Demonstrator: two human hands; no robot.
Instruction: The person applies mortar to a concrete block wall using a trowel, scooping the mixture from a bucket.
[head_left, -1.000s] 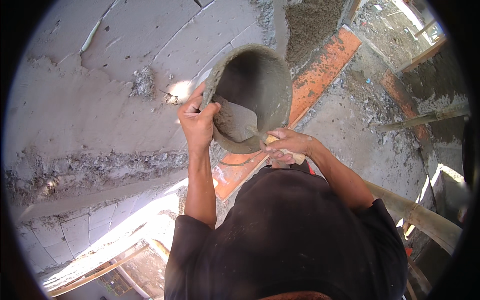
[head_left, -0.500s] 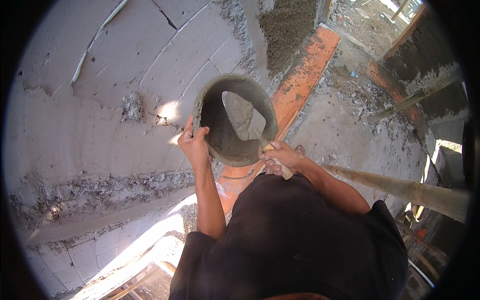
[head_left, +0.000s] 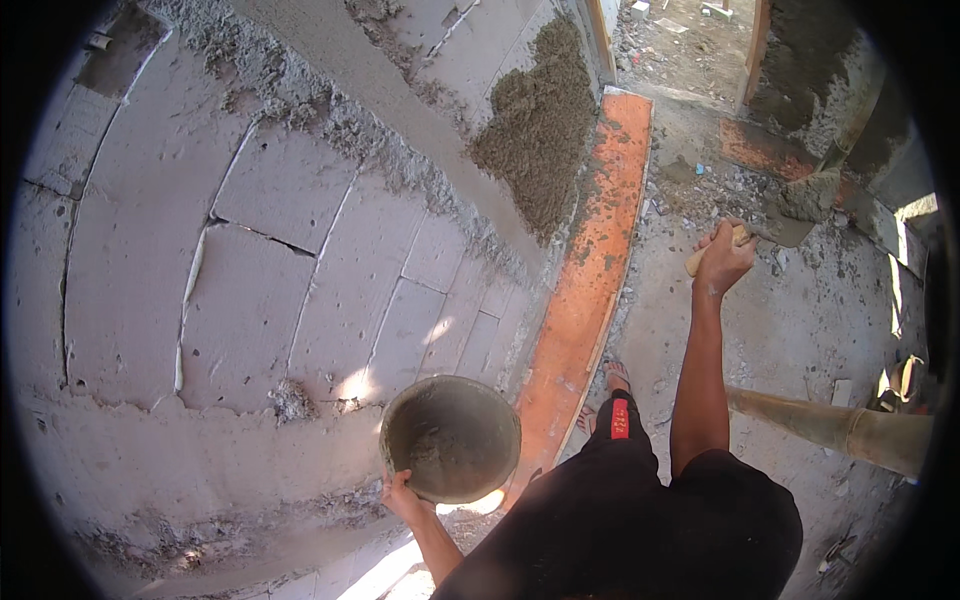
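My left hand [head_left: 404, 497] grips the near left rim of a round dark bucket [head_left: 505, 430], its thumb over the edge. A little wet mortar lies at the bottom of the bucket. Out to the right, my right hand [head_left: 726, 258] is closed round the wooden handle of a trowel [head_left: 795, 230]. A lump of grey mortar [head_left: 808, 196] sits on the trowel's blade. To the left rises a wall of pale blocks [head_left: 265, 270], with a rough patch of fresh mortar [head_left: 540, 125] on it beyond the bucket.
An orange board [head_left: 585, 290] spattered with mortar runs along the wall's foot. A bamboo pole [head_left: 840, 425] juts in from the right. Rubble [head_left: 690, 200] is strewn over the concrete floor [head_left: 780, 340]. My sandalled foot [head_left: 616, 377] stands beside the board.
My right hand has swung the loaded trowel out of the bucket, far to the right. The bucket, in my left hand, sits lower in view. The view has shifted, showing more wall and my foot.
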